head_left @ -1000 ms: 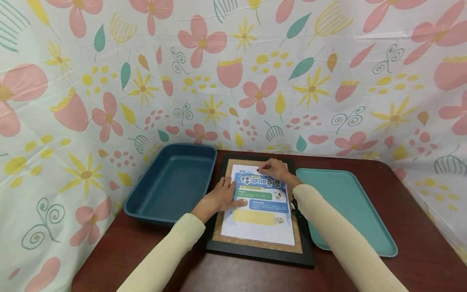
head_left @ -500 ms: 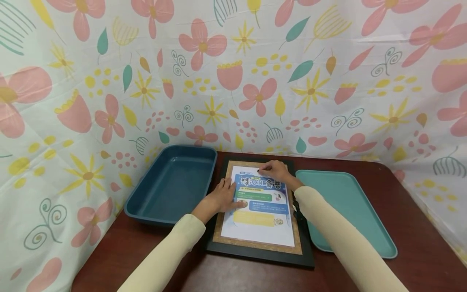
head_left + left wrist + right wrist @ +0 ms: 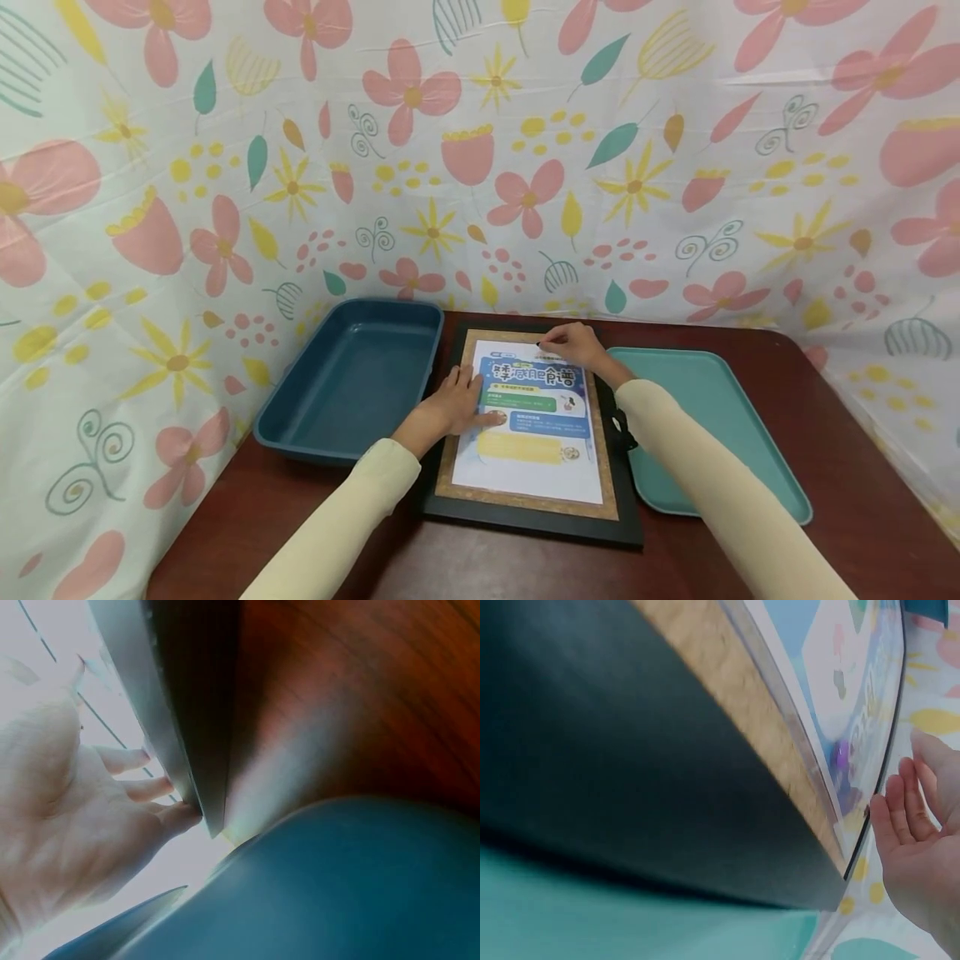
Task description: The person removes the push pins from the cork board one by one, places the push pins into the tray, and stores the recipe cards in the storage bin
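Note:
A printed poster with blue, green and yellow panels lies on a cork sheet inside a black frame. My left hand rests on the poster's left edge, fingers spread and the thumb reaching inward. In the left wrist view that hand lies at the frame's side. Near the poster's top edge, my right hand pinches a small black object, too small to tell its kind. The right wrist view shows the right hand beyond the cork border, its fingertips partly hidden.
A deep blue tray stands left of the frame, close to my left forearm. To the right lies a flat teal tray, partly under my right sleeve. A flowered cloth hangs behind the dark wooden table.
My right hand has moved a little to the right along the poster's top, with the small black object at its fingertips. My left hand keeps its place on the poster.

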`<control>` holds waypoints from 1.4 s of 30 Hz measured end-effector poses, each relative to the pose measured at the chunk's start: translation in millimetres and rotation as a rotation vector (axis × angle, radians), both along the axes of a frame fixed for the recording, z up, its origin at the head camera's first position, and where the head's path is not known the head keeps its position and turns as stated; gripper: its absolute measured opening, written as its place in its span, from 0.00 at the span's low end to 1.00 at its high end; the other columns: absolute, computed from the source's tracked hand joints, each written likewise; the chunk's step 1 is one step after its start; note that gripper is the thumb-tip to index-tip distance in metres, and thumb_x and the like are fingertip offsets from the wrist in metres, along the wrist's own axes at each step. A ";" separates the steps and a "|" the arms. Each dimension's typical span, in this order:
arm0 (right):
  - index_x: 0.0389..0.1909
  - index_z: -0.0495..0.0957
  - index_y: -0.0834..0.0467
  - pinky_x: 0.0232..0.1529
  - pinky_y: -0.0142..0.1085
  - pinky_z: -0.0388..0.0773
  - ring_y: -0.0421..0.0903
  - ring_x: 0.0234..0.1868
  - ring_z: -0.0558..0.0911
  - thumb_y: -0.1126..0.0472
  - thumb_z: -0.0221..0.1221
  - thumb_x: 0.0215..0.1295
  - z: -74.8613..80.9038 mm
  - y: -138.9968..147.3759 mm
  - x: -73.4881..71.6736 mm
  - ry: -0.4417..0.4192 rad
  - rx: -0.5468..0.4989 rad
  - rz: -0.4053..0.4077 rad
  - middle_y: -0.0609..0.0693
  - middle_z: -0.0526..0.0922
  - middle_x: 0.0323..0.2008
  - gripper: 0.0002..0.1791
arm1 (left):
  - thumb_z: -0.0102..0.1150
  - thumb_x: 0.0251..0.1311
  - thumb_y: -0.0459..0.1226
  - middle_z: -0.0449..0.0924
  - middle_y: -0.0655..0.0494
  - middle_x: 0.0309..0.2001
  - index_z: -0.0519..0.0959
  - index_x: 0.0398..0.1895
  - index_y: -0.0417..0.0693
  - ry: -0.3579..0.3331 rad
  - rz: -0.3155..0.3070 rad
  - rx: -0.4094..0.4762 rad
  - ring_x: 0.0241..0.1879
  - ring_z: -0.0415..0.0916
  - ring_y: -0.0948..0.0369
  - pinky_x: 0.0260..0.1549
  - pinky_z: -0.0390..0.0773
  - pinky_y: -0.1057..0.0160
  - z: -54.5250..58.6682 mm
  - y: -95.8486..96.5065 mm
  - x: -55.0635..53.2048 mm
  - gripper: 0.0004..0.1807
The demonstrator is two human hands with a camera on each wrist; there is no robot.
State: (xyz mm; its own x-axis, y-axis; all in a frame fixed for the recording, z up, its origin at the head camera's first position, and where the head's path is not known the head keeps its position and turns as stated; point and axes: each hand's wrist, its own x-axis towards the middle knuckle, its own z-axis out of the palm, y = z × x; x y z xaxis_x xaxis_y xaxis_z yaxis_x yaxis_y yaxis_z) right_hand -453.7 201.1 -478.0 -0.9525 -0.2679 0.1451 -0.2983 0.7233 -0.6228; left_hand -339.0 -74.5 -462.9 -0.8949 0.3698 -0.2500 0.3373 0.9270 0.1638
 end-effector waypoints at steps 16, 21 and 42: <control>0.45 0.89 0.63 0.47 0.49 0.83 0.57 0.48 0.85 0.58 0.67 0.72 12.4 40.3 4.7 0.045 0.010 -0.018 0.60 0.87 0.48 0.12 | 0.50 0.69 0.69 0.40 0.41 0.84 0.50 0.84 0.41 0.025 -0.025 0.011 0.82 0.38 0.42 0.77 0.53 0.46 -2.6 -0.8 0.4 0.55; 0.45 0.89 0.63 0.45 0.48 0.82 0.56 0.47 0.84 0.58 0.67 0.71 14.1 52.9 4.6 0.061 0.039 -0.028 0.60 0.87 0.48 0.12 | 0.49 0.69 0.70 0.38 0.42 0.84 0.48 0.85 0.42 0.010 -0.018 0.005 0.82 0.36 0.42 0.77 0.51 0.46 -3.9 -0.5 -1.0 0.55; 0.44 0.89 0.66 0.49 0.53 0.83 0.58 0.45 0.87 0.60 0.66 0.72 16.1 86.7 13.9 0.080 0.046 -0.047 0.61 0.89 0.43 0.11 | 0.49 0.70 0.69 0.39 0.40 0.84 0.49 0.84 0.42 0.008 -0.011 0.013 0.82 0.37 0.42 0.77 0.52 0.45 0.1 0.0 2.0 0.54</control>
State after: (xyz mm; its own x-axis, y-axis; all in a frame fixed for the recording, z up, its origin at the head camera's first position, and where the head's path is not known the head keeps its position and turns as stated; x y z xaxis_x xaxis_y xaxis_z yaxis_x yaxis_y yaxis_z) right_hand -439.8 287.8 -461.8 -0.9500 -0.2312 0.2097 -0.3107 0.7650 -0.5642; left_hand -336.9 -74.5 -462.8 -0.8928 0.3825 -0.2378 0.3486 0.9212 0.1730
